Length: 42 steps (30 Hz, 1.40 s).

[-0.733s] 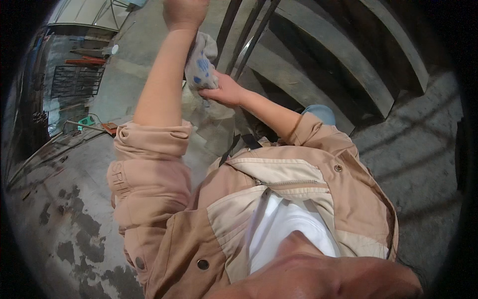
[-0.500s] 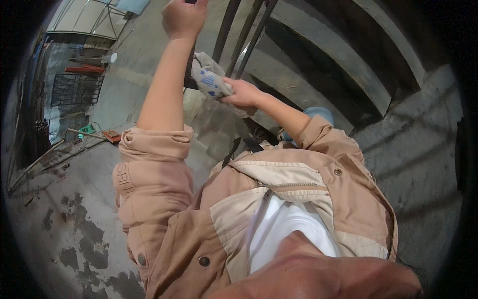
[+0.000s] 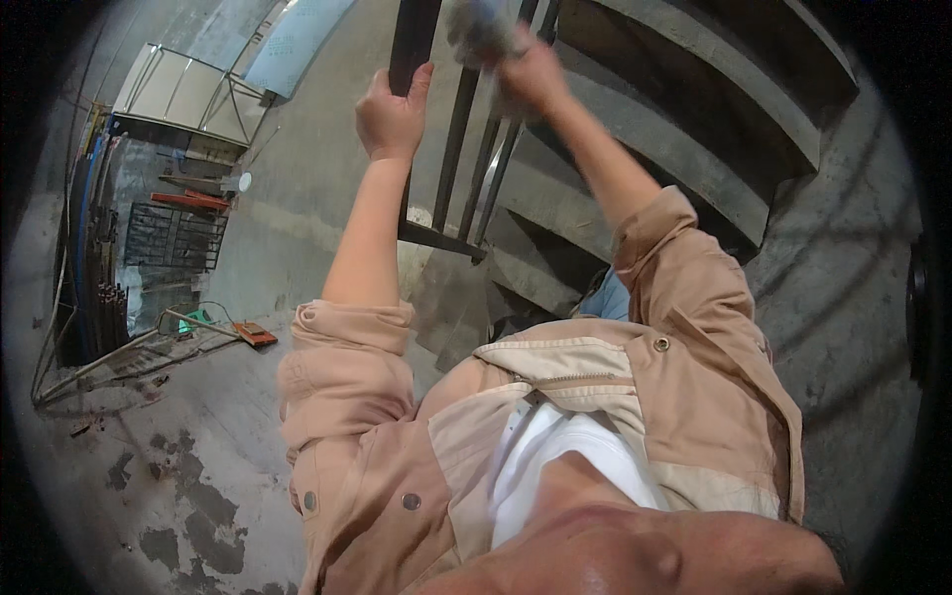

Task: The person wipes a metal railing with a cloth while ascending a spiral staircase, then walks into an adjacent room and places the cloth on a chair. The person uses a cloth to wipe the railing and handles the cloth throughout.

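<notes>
My left hand [image 3: 392, 117] is closed around the dark metal handrail [image 3: 415, 45] of a stair railing, with the thumb up along its side. Farther out, my right hand [image 3: 531, 74] grips a pale, crumpled cloth [image 3: 478, 35]. Motion smears the cloth, and it overlaps the upper part of the thin dark railing bars [image 3: 458, 149]; I cannot tell whether it touches them. A dark bottom rail [image 3: 441, 238] joins the bars at their lower end.
Concrete steps [image 3: 694, 129] curve away right of the railing. On the left floor lie an orange block-like thing [image 3: 256, 334] and a green item [image 3: 194, 321]. Metal bars [image 3: 117, 307] and a dark grid [image 3: 174, 236] are beyond, with a white-panelled frame [image 3: 188, 89] farther off.
My right hand has swept the cloth away from my body, up beside the railing. My left hand stays on the handrail. The whole view has shifted, showing more of the far side.
</notes>
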Motion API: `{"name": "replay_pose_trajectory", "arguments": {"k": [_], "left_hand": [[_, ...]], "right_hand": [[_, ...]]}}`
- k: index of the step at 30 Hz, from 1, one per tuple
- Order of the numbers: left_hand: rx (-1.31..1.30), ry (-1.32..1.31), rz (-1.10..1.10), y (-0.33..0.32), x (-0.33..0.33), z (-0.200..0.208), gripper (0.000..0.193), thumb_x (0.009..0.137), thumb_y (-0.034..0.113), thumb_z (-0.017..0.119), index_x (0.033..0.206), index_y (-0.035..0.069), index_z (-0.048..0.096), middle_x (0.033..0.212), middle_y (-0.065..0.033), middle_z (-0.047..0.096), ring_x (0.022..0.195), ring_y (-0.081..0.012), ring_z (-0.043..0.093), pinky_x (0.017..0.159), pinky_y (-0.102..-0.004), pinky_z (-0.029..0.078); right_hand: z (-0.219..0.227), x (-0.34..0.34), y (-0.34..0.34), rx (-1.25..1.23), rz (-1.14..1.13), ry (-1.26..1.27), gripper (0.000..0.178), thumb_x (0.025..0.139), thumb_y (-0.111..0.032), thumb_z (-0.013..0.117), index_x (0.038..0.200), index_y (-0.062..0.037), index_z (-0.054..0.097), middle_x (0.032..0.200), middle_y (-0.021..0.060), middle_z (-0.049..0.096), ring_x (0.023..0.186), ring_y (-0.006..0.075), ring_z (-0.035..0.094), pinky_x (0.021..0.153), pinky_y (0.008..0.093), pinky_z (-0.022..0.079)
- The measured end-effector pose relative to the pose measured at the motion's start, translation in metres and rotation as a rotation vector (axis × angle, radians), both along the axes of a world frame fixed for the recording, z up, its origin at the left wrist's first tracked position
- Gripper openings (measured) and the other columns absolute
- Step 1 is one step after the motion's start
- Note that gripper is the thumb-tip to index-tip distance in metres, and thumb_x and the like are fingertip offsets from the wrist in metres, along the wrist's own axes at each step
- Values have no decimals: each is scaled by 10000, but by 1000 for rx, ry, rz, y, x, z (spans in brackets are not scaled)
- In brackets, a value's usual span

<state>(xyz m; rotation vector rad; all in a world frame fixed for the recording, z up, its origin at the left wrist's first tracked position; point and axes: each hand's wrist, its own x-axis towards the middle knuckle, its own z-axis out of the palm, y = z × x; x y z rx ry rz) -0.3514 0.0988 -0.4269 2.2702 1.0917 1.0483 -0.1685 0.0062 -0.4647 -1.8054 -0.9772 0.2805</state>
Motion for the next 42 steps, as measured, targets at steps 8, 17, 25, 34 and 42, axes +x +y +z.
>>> {"name": "replay_pose_trajectory", "arguments": {"k": [8,17,25,34,42], "left_hand": [[-46,86,20,-7,9,7,580,837,614,562,933,45,621,842,-222,665,819,-433,633,678,-509,494],[-24,50,-61,-3,9,2,588,902,586,485,978,12,588,845,-246,640,828,-458,601,683,-494,469],[-125,72,-28,4,31,15,484,928,476,508,953,-3,569,771,-224,612,736,-454,581,625,-447,460],[-42,256,17,12,33,-1,430,855,351,619,1111,13,544,916,-181,646,844,-368,646,716,-439,504],[-447,21,89,-3,33,17,149,831,174,631,929,67,594,833,-65,670,743,-181,611,700,-350,498]], "right_hand": [[-67,-122,-94,-813,912,112,699,738,-296,725,1380,-219,458,1150,187,626,1055,339,600,896,414,465],[30,13,-53,-113,570,167,613,784,-137,721,1352,-171,491,1143,105,637,1052,235,599,934,387,478],[177,145,28,728,440,-46,438,784,-141,663,1209,-84,573,1080,119,644,1048,249,592,927,384,458],[171,56,16,224,532,-357,785,537,-91,802,1241,-346,566,1431,273,285,1247,472,387,962,497,450],[147,63,-33,-127,1039,15,602,673,-109,704,1257,-112,553,1325,219,442,1181,379,474,983,439,408]]}}
